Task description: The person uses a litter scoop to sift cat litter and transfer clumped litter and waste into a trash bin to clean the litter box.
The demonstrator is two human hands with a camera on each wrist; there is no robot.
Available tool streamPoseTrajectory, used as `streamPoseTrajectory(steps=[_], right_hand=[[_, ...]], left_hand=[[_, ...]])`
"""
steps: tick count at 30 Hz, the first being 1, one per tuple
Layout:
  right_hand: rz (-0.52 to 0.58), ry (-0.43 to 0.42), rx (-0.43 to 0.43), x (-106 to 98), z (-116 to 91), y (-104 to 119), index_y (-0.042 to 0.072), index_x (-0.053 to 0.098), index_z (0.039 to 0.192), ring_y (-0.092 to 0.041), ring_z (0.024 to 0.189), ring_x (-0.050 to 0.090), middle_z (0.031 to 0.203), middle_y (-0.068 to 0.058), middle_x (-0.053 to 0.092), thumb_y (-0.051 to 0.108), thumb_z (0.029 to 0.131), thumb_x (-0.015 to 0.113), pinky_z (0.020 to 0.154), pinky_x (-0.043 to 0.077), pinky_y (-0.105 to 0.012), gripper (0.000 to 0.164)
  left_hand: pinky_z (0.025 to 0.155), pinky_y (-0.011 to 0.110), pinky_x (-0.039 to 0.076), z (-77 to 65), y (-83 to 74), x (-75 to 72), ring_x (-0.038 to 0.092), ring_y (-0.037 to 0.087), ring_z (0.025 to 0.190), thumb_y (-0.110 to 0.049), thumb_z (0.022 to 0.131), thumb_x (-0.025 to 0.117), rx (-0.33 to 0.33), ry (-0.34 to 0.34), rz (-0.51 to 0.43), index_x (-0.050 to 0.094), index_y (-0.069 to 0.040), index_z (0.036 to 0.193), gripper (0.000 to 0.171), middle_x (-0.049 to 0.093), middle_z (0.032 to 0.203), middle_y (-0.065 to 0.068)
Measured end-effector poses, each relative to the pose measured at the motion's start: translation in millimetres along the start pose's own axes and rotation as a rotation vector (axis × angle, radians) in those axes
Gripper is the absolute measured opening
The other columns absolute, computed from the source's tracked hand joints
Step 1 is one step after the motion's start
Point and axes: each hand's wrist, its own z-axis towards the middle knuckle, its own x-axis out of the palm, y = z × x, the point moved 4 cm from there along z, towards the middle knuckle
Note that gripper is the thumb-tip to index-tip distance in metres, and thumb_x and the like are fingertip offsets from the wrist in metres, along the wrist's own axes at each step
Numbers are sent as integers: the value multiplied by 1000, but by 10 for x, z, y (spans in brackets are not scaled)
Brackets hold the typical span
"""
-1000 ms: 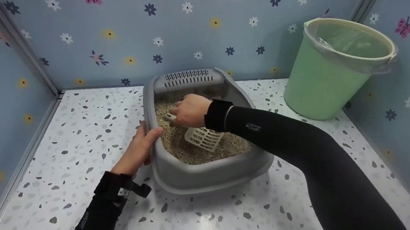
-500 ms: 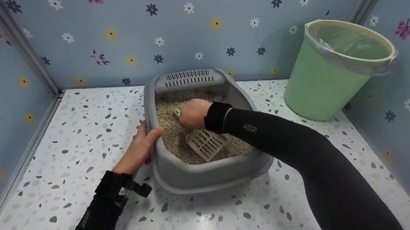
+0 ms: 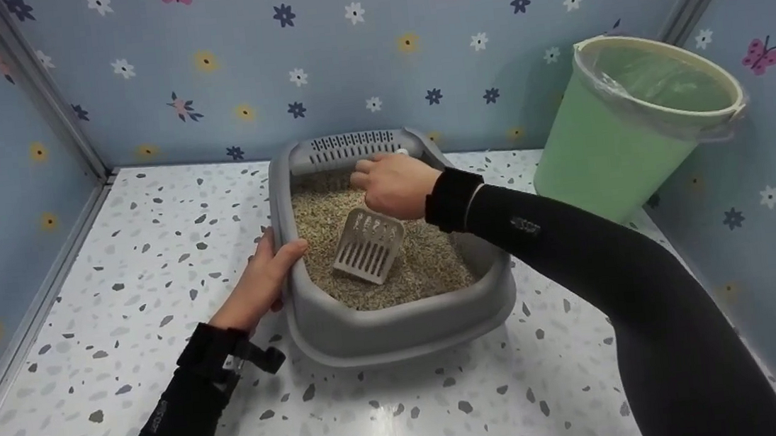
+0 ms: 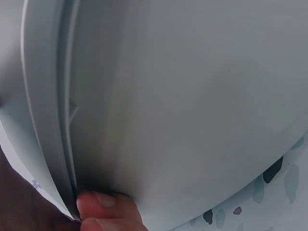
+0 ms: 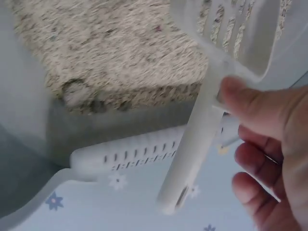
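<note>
A grey litter box (image 3: 406, 334) holds grainy tan litter (image 3: 435, 263). My left hand (image 3: 259, 280) grips its left rim, thumb over the top. Fingertips (image 4: 110, 207) curl beneath the rim on the outer wall in the left wrist view. Over the litter, my right hand (image 3: 395, 185) holds a pale slotted litter scoop (image 3: 368, 246), the head slanting toward the front left. The right wrist view shows the thumb (image 5: 250, 103) on the neck of the scoop's handle (image 5: 185, 161), with the other fingers loosely bent beside it. The head bears no visible clump.
A green bin (image 3: 610, 161) with a clear liner stands at the back right. Flowered panels (image 3: 205, 93) close in the back and both sides. The speckled white surface (image 3: 151, 269) carries the box. A round clump (image 5: 77, 91) lies near the box's slotted back end.
My right hand has lifted back and to the right, turning the scoop so its head points front left, farther from the front rim. The left hand keeps its place on the rim.
</note>
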Motion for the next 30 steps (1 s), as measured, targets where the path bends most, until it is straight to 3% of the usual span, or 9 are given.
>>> streamPoseTrajectory(steps=[4, 7, 11, 14, 16, 19, 24, 27, 30], right_hand=[[107, 33, 60, -114, -137, -106, 6, 76, 96, -34, 101, 65, 109, -14, 73, 9, 108, 68, 95, 55, -48, 15], [211, 48, 85, -214, -232, -164, 5, 72, 96, -33, 85, 68, 96, -13, 76, 9, 106, 73, 82, 58, -49, 11], [258, 7, 83, -327, -339, -224, 7, 71, 95, -28, 67, 59, 92, -12, 72, 11, 99, 82, 64, 59, -49, 12], [217, -53, 98, -376, -381, -261, 6, 70, 99, -23, 63, 49, 96, -12, 67, 12, 103, 77, 59, 58, -48, 10], [180, -71, 120, -376, -378, -272, 4, 68, 103, -19, 61, 44, 96, -11, 64, 12, 111, 68, 57, 58, -46, 11], [112, -40, 137, -326, -331, -248, -1, 67, 105, -17, 61, 41, 98, -12, 62, 11, 117, 57, 57, 60, -42, 20], [0, 39, 143, -135, -212, -144, -1, 72, 102, -15, 59, 41, 108, -16, 67, 3, 115, 56, 55, 58, -37, 22], [-85, 20, 162, -20, -126, -96, 6, 65, 91, -15, 56, 37, 88, -11, 66, 12, 120, 51, 49, 46, -34, 33], [-141, -30, 207, 54, -32, -66, 11, 53, 82, -15, 55, 32, 68, -3, 48, 14, 120, 48, 48, 34, -33, 38]], left_hand=[[48, 26, 34, -8, -3, -2, 40, 13, 60, -63, 110, 59, 3, -1, 1, 24, -17, 173, 85, 49, 103, 17], [48, 26, 33, -16, -4, 1, 37, 12, 59, -61, 110, 59, 4, -4, 6, 25, -18, 172, 83, 47, 97, 14], [48, 27, 34, -21, -10, 6, 39, 13, 60, -58, 111, 58, 4, -4, 16, 24, -18, 173, 82, 47, 98, 14], [48, 28, 35, -20, -20, 5, 41, 14, 62, -55, 111, 57, 7, -4, 18, 23, -16, 173, 81, 46, 102, 13], [48, 27, 33, -17, -29, 3, 36, 13, 59, -55, 111, 57, 11, -5, 11, 26, -15, 170, 78, 43, 93, 10], [46, 27, 31, -6, -38, -3, 29, 10, 54, -56, 111, 58, 20, 0, 3, 29, -13, 167, 76, 39, 83, 4], [45, 27, 30, 6, -33, -7, 30, 9, 53, -56, 110, 59, 26, -5, 3, 32, -11, 164, 75, 43, 86, 7], [45, 26, 31, 8, -15, -11, 32, 10, 54, -57, 110, 59, 22, -12, 3, 31, -12, 166, 78, 47, 92, 12], [45, 26, 32, 15, -4, -6, 33, 10, 54, -60, 109, 60, 15, -21, 6, 31, -13, 168, 81, 49, 91, 13]])
